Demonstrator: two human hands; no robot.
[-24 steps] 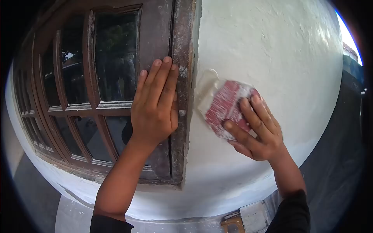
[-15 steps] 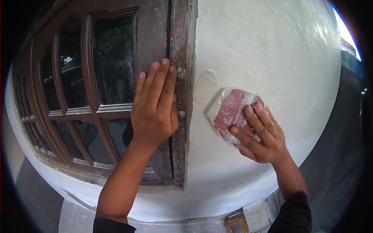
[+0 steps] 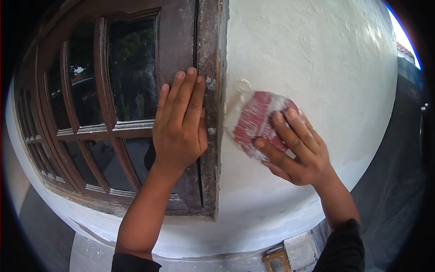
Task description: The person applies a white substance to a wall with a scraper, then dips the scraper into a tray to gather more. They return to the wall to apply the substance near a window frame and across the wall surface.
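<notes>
My left hand (image 3: pixel 179 131) lies flat against the brown wooden window (image 3: pixel 179 36), fingers stretched upward near the frame's right edge. It holds nothing. My right hand (image 3: pixel 299 152) grips a red putty scraper (image 3: pixel 258 115) smeared with white filler. The scraper is pressed against or very close to the pale wall (image 3: pixel 294 50), just right of the window frame. A thin ridge of wet putty (image 3: pixel 244 85) shows at the scraper's upper left. The scraper covers the wall surface behind it.
Dark glass panes (image 3: pixel 131 68) fill the window on the left. Low down by my right sleeve are a pale, white-smeared square item (image 3: pixel 301 250) and a tan object with an opening (image 3: pixel 276 259). A dark sheet-like surface (image 3: pixel 385 195) lies beyond the wall's right side.
My right hand and the scraper have moved left and slightly up, covering most of the putty patch beside the window frame. My left hand stays in place on the window.
</notes>
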